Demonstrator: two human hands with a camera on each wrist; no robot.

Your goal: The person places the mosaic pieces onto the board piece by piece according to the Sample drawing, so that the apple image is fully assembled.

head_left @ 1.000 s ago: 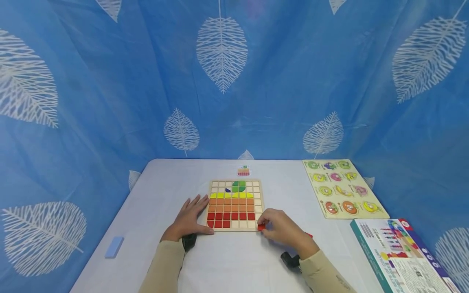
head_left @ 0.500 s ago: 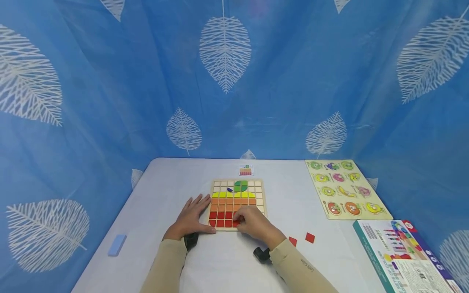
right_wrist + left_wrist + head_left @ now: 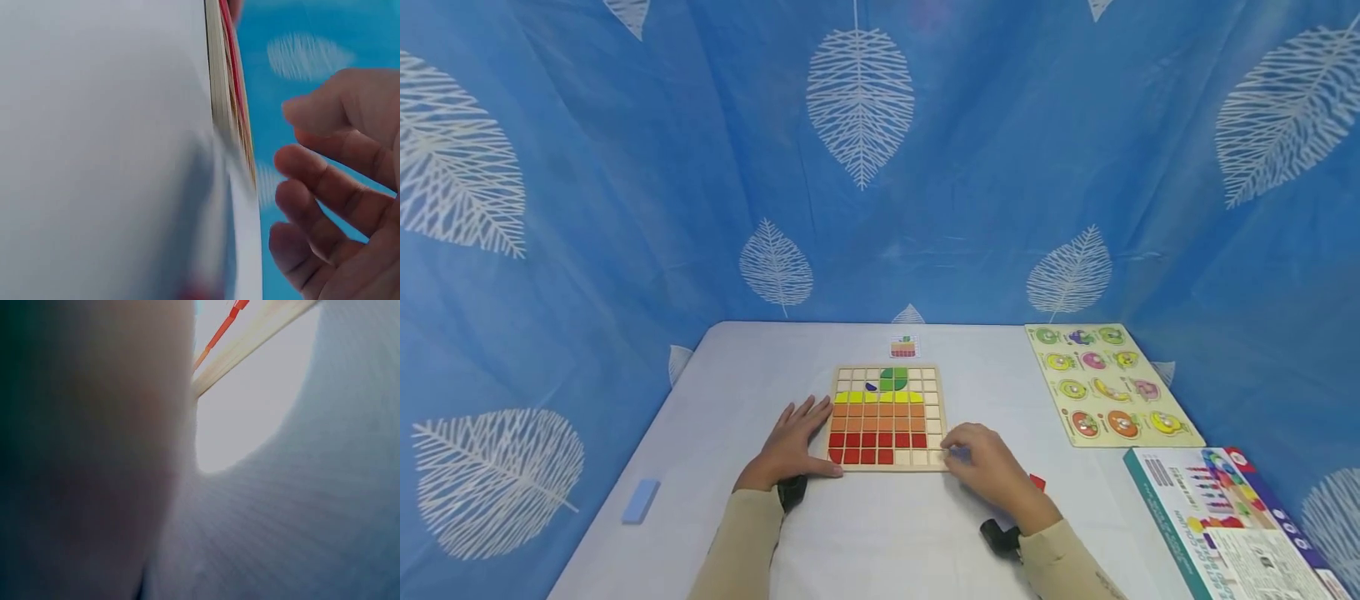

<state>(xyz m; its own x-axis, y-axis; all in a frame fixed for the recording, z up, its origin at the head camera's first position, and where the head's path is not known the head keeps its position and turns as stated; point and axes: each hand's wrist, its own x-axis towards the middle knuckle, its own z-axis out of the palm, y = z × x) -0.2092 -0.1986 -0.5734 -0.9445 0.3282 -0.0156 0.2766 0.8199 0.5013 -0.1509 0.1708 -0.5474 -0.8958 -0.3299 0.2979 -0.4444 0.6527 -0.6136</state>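
A square wooden grid board [image 3: 932, 412] lies on the table, filled with rows of red tiles [image 3: 868, 440], orange tiles [image 3: 880, 417] and yellow tiles [image 3: 880, 398]. Green pieces [image 3: 893, 379] and a small blue piece [image 3: 871, 387] sit near its top. My left hand [image 3: 790, 447] rests with spread fingers at the board's left edge, its thumb along the lower corner. Just off the lower right corner is my right hand [image 3: 988, 467], fingers loosely bent and holding nothing in the right wrist view. Past its wrist a loose red tile [image 3: 1037, 482] shows partly.
A small picture card [image 3: 904, 347] lies behind the board. On the right are a fruit puzzle board [image 3: 1108, 387] and a printed box [image 3: 1232, 525]. A light blue block [image 3: 641, 501] lies at the left. A blue leaf-patterned cloth [image 3: 955, 167] hangs behind the table.
My right hand went left over the board's bottom row with a red tile, then drew back right. The bottom row now shows one more red tile. My left hand stayed put.
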